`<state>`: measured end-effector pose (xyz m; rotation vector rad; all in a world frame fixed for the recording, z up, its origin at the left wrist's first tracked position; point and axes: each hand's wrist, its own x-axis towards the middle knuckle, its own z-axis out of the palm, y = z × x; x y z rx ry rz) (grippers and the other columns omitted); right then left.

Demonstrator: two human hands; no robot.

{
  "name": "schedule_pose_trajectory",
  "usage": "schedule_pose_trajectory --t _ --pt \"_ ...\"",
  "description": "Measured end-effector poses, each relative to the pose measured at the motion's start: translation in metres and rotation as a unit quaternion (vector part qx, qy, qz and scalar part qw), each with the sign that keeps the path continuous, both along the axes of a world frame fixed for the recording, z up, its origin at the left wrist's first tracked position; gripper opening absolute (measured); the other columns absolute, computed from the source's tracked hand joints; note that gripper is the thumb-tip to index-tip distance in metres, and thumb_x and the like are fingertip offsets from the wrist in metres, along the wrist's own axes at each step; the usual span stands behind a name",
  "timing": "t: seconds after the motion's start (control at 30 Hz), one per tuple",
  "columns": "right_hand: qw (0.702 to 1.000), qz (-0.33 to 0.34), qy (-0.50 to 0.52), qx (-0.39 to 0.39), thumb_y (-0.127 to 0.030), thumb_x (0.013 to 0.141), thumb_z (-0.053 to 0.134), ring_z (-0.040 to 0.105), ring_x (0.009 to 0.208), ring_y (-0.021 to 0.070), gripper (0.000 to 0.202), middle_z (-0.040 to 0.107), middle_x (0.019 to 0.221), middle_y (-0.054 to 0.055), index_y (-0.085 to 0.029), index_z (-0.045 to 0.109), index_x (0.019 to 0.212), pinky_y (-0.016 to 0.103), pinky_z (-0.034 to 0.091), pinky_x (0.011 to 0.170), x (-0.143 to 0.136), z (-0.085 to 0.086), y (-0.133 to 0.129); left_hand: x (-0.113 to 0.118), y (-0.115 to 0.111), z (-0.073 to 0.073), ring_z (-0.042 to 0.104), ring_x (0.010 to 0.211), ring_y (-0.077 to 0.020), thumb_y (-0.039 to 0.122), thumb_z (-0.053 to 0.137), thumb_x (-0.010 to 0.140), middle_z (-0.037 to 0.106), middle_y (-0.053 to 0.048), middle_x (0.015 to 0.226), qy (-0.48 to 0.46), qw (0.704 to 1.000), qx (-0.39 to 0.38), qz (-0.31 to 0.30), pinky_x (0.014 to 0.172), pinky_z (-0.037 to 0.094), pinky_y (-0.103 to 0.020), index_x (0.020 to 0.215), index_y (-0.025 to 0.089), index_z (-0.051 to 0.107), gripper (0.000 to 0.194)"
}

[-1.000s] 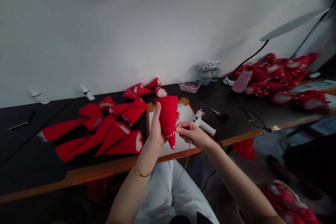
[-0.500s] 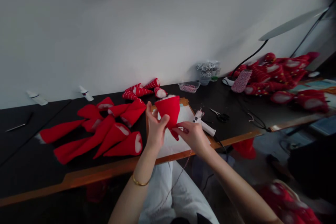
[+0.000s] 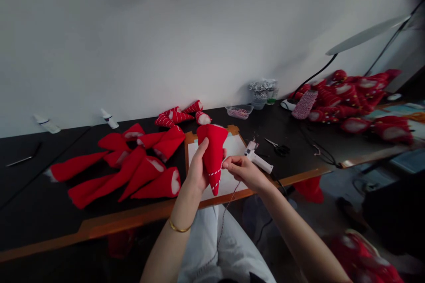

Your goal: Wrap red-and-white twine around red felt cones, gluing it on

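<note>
One red-and-white cord (image 3: 222,225): trails over the pale trousers (image 3: 202,239) up towards the right hand.
Left grip: the left hand (image 3: 198,168) is wrapped round the red cone (image 3: 214,148), thumb on its front.
Right grip: the right hand (image 3: 244,170) has thumb and fingertips pinched on the cord beside the cone.
Cone: held above the white sheet (image 3: 233,145), narrow end towards the body, cord wound round near the tip.
In the way: hands and cone hide much of the sheet; the glue gun (image 3: 260,160) lies at its right edge (handle outwards).
Right of that: open scissors (image 3: 280,148) on the black tabletop (image 3: 33,194).
Left: loosely piled red cones (image 3: 136,168), some overlapping.
Farther back: striped cones (image 3: 179,116), a clear tub (image 3: 239,112) and silver tinsel (image 3: 262,86).
Far right: a lamp (image 3: 367,35), its base partly behind a cord bundle (image 3: 303,105), near a red heap (image 3: 352,93).
By the wall (image 3: 199,31): two white bottles (image 3: 109,118), leaning in view.
</note>
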<state>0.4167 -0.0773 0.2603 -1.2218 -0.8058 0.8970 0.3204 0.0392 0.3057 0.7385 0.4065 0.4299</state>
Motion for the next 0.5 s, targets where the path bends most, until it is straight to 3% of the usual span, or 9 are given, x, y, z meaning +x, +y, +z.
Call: schedule_pose_trajectory --t 0.17,0.3,0.4,0.47,0.5 --pt "0.996 0.004 0.085 0.003 -0.054 0.064 0.082 0.01 0.044 0.0036 0.046 0.024 0.051 -0.011 -0.014 0.066 0.077 0.023 0.006 0.042 -0.01 -0.006 0.007 0.006 -0.004 -0.01 0.071 0.095 -0.0288 0.057 0.062 0.085 0.073 -0.013 0.099 -0.031 0.999 -0.04 -0.004 0.083 0.06 -0.039 0.12 0.014 0.064 0.055" --pt "0.997 -0.031 0.074 0.013 -0.058 0.065 0.079 0.012 0.043 0.0037 0.046 0.024 0.048 -0.011 -0.015 0.063 0.067 0.023 0.009 0.042 -0.012 -0.004 0.01 0.007 0.0 -0.019 0.066 0.109 -0.0303 0.069 0.055 0.084 0.067 -0.014 0.121 -0.073 0.997 -0.008 -0.018 0.091 0.057 -0.04 0.132 0.018 0.057 0.07" --pt "0.99 -0.121 -0.064 0.016 -0.059 0.071 0.074 0.024 0.045 0.0061 0.045 0.037 0.05 -0.006 -0.015 0.067 0.069 0.024 0.017 0.045 -0.014 0.0 0.008 0.006 0.005 -0.024 0.063 0.115 -0.0266 0.058 0.073 0.076 0.056 -0.01 0.137 -0.085 0.992 0.081 0.049 0.094 0.054 -0.037 0.148 0.032 0.034 0.086" --pt "0.962 -0.187 -0.199 0.007 -0.055 0.076 0.073 0.032 0.049 0.0082 0.041 0.045 0.053 -0.003 -0.014 0.069 0.07 0.025 0.022 0.049 -0.017 0.006 0.004 0.005 0.007 -0.024 0.064 0.111 -0.0227 0.04 0.087 0.067 0.054 -0.007 0.138 -0.069 0.98 0.168 0.086 0.093 0.053 -0.034 0.152 0.039 0.019 0.109" --pt "0.95 -0.187 -0.248 0.004 -0.053 0.078 0.072 0.033 0.051 0.0089 0.04 0.047 0.053 -0.002 -0.014 0.069 0.071 0.025 0.024 0.05 -0.019 0.01 0.001 0.005 0.008 -0.022 0.065 0.106 -0.0212 0.032 0.09 0.062 0.056 -0.007 0.135 -0.051 0.973 0.207 0.089 0.091 0.053 -0.033 0.152 0.04 0.017 0.116"
